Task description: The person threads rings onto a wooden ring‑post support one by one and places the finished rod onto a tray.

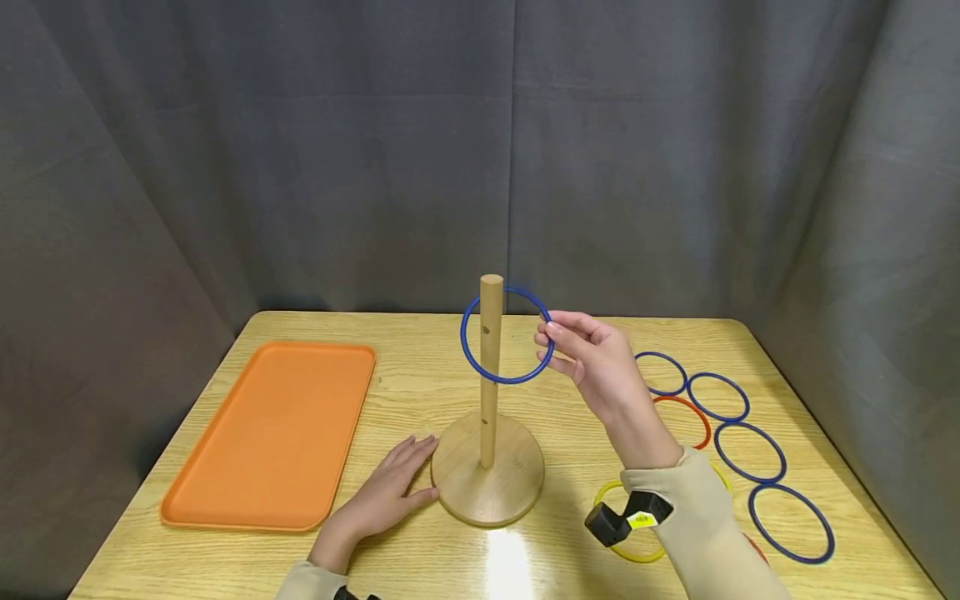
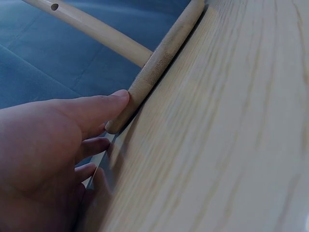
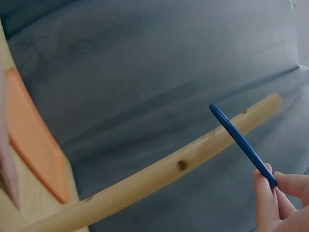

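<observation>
My right hand (image 1: 600, 367) pinches a thin blue ring (image 1: 512, 381) between thumb and fingers at its right side. The ring encircles the upper part of an upright wooden post (image 1: 488, 408); its lower edge crosses in front, and part of its far edge is hidden behind the post. Seen nearly edge-on in the right wrist view, the blue ring (image 3: 244, 145) slants across the post (image 3: 145, 181). The post rises from a round wooden base (image 1: 517, 483). My left hand (image 1: 381, 496) lies at the base's left edge, fingers extended, its thumb (image 2: 108, 104) touching the rim.
An orange tray (image 1: 273, 433) lies on the left of the wooden table (image 1: 412, 350). At the right lie several blue rings (image 1: 784, 454), a red ring (image 1: 708, 425) and a yellow ring (image 1: 637, 558), some partly hidden under my right forearm. Dark curtains (image 1: 375, 167) surround the table.
</observation>
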A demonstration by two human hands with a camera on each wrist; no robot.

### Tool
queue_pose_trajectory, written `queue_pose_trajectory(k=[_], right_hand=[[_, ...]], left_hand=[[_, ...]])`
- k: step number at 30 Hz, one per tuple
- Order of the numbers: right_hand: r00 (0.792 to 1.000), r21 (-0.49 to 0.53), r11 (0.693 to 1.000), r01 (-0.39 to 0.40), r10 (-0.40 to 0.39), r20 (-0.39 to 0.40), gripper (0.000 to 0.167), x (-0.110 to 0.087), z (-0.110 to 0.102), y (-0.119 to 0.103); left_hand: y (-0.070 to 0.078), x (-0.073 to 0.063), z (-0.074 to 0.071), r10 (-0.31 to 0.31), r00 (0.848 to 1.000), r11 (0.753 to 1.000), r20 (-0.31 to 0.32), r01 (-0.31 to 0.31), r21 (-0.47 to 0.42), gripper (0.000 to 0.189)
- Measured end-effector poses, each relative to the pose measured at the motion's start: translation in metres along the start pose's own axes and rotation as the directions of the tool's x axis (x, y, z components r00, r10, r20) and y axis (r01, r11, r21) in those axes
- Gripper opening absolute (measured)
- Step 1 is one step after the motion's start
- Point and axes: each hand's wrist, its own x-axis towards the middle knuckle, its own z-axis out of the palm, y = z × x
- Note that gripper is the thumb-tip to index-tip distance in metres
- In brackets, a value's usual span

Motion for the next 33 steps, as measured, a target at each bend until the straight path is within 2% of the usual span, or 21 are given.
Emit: queue_pose_trajectory(k=[7,17,25,33], right_hand=[[0.998,-0.045,0.997,-0.063,0.062,-0.016,0.021,-0.001,-0.012,0.023],[0.994,-0.114,0.988,-0.108,0.107,-0.019,0.012,-0.003,-0.029,0.057],[0.984,-0.215,0.960,-0.179,0.174,-0.039,0.031,-0.002,-0.042,0.086],[0.974,-0.319,0.922,-0.220,0.223,-0.027,0.033,-0.001,-0.048,0.119]], left_hand=[[0.001,0.001,-0.001,0.007,1.000,1.000,-0.011,-0.006,0.013,0.072],[0.002,0.000,-0.001,-0.010,1.000,1.000,-0.004,0.010,0.005,0.072],[-0.001,0.000,0.001,-0.015,1.000,1.000,-0.002,0.015,0.010,0.072],[0.000,0.000,0.001,-0.006,1.000,1.000,-0.022,0.006,0.015,0.071]])
